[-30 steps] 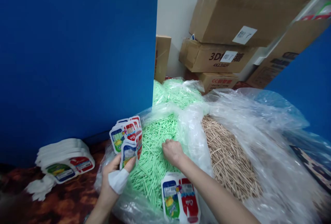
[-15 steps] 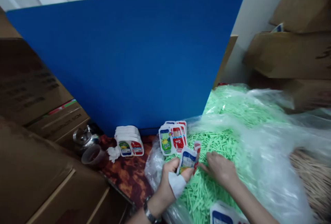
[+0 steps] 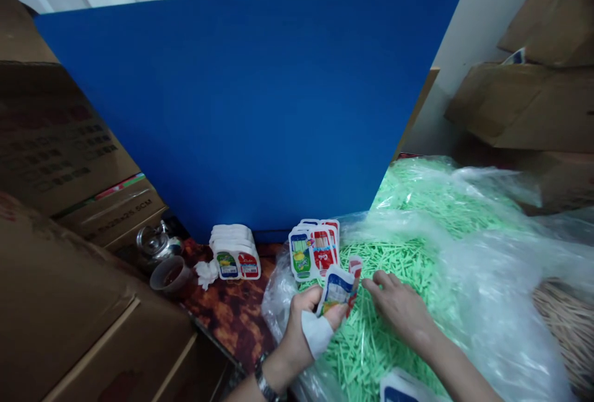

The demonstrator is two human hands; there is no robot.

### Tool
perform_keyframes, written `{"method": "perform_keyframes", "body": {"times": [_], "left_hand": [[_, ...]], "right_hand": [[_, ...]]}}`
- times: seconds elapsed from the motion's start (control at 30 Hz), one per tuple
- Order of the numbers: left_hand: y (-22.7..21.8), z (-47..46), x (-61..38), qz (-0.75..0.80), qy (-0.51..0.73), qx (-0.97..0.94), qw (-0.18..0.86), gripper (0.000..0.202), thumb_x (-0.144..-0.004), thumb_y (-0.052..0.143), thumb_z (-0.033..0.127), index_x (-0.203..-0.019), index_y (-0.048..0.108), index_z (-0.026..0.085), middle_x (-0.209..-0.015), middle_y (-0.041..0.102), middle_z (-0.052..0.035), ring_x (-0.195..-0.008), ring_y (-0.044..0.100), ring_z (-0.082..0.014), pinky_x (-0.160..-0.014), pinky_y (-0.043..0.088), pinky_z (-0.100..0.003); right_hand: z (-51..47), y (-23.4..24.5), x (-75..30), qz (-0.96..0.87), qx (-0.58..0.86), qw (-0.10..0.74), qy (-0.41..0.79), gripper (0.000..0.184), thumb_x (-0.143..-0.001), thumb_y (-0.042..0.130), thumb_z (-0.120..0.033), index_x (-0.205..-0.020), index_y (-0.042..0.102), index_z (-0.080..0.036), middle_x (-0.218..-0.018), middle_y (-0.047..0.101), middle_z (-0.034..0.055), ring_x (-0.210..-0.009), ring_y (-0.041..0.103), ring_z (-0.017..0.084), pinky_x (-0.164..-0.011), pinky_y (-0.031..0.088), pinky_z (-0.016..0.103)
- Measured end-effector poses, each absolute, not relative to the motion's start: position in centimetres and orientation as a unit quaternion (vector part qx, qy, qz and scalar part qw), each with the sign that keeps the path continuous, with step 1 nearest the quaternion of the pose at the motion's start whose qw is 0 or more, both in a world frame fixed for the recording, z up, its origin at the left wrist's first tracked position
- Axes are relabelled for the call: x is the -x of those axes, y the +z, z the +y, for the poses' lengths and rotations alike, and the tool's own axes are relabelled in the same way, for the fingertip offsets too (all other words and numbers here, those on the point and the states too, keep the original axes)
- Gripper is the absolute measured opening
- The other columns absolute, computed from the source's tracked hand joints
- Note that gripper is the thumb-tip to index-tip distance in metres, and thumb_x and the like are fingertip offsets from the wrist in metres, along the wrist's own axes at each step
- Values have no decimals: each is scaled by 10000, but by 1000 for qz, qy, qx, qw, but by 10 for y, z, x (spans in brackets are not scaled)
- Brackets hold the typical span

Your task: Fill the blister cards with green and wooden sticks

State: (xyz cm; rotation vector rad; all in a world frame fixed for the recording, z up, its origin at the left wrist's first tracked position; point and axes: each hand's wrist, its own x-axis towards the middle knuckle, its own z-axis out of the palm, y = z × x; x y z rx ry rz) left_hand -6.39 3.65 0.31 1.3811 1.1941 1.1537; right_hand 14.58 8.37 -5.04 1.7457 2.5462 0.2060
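Observation:
My left hand (image 3: 301, 325), with white wrapping round the thumb base, is closed on a printed pouch (image 3: 338, 287) with a blue-and-yellow panel and a red panel bent away from it. My right hand (image 3: 401, 306) is just right of the pouch, fingers curled down over a heap of thin green sticks (image 3: 371, 340); whatever its fingertips hold is hidden. Behind the pouch, a pile of bottle-shaped printed packs (image 3: 313, 250), green and red with windows, lies against the heap. More packs (image 3: 403, 386) lie at the bottom edge, partly cut off.
A neat stack of white-edged packs (image 3: 236, 253) stands left on the reddish patterned table (image 3: 227, 312). Near it are crumpled tissue (image 3: 206, 273), a plastic cup (image 3: 171, 275) and a metal teapot (image 3: 155, 244). A blue board (image 3: 260, 105) stands behind; cartons (image 3: 69, 303) flank the left. Clear plastic (image 3: 492, 290) surrounds the sticks.
The view has shifted slightly, so the surroundings appear farther right. My right hand's fingers have moved a little left, closer to the pouch. My left hand keeps its hold.

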Motion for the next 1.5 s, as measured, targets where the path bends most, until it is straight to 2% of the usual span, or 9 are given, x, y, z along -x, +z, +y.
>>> {"method": "perform_keyframes", "body": {"times": [0.07, 0.27, 0.43, 0.6, 0.8, 0.97, 1.17, 1.3, 1.5], "left_hand": [[2, 37, 62, 485, 470, -565, 474, 175, -763, 644, 257, -797, 716, 101, -695, 627, -45, -644, 535, -172, -609, 435, -253], [2, 36, 62, 482, 461, -560, 491, 183, -774, 622, 259, -810, 704, 100, -702, 634, -43, -634, 541, -166, -593, 441, -251], [-2, 40, 69, 505, 457, -557, 476, 185, -761, 636, 282, -802, 701, 114, -702, 659, -40, -647, 575, -181, -617, 474, -268], [-5, 41, 70, 491, 461, -563, 478, 199, -766, 644, 300, -852, 712, 133, -777, 712, -50, -708, 625, -204, -634, 503, -270], [-8, 44, 66, 499, 458, -555, 483, 228, -742, 665, 320, -839, 732, 124, -751, 744, -62, -663, 646, -209, -597, 515, -267], [-13, 47, 64, 497, 458, -549, 492, 264, -739, 672, 339, -875, 729, 120, -825, 757, -81, -717, 664, -225, -601, 522, -264], [-17, 48, 68, 509, 469, -525, 496, 316, -721, 698, 361, -911, 725, 111, -839, 766, -95, -730, 671, -230, -630, 530, -274], [-14, 49, 69, 516, 471, -525, 487, 315, -721, 695, 365, -894, 731, 105, -834, 769, -101, -716, 672, -228, -645, 534, -281], [-14, 49, 66, 504, 464, -535, 495, 303, -741, 686, 366, -913, 731, 121, -867, 766, -85, -764, 680, -235, -680, 538, -282]], "right_hand": [[87, -57, -149, 862, -497, 4, 104, 372, -789, 512, -35, -1039, 608, -293, -1058, 614, 64, -943, 589, 247, -721, 453, 339], [87, -62, -146, 888, -440, 23, 136, 148, -824, 568, -120, -880, 667, -215, -1069, 627, 97, -1041, 541, 263, -941, 404, 466], [89, -50, -148, 903, -415, 48, 101, 174, -887, 510, -204, -933, 676, -188, -1323, 521, 123, -1205, 461, 293, -1053, 279, 541], [90, -38, -167, 903, -428, 11, 36, 205, -887, 456, -130, -977, 640, -153, -1242, 576, 143, -1287, 392, 293, -1101, 172, 542], [80, -5, -187, 808, -562, -58, -164, 154, -843, 387, -82, -887, 516, -154, -860, 652, 99, -908, 604, 221, -852, 430, 370], [69, 2, -189, 773, -595, -53, -215, 290, -978, 190, -245, -882, 458, -192, -746, 653, 10, -607, 604, 117, -571, 432, 212], [61, -4, -178, 756, -623, 50, -195, 167, -840, 485, -121, -989, 560, -135, -803, 697, 136, -775, 673, 268, -663, 451, 320], [65, 0, -176, 741, -646, 92, -160, 275, -813, 438, -20, -1041, 571, -99, -900, 697, 207, -869, 676, 316, -720, 466, 379], [71, -18, -148, 725, -665, 72, -163, 332, -910, 444, -366, -1057, 570, -96, -930, 700, 215, -908, 671, 340, -729, 487, 405]]}}
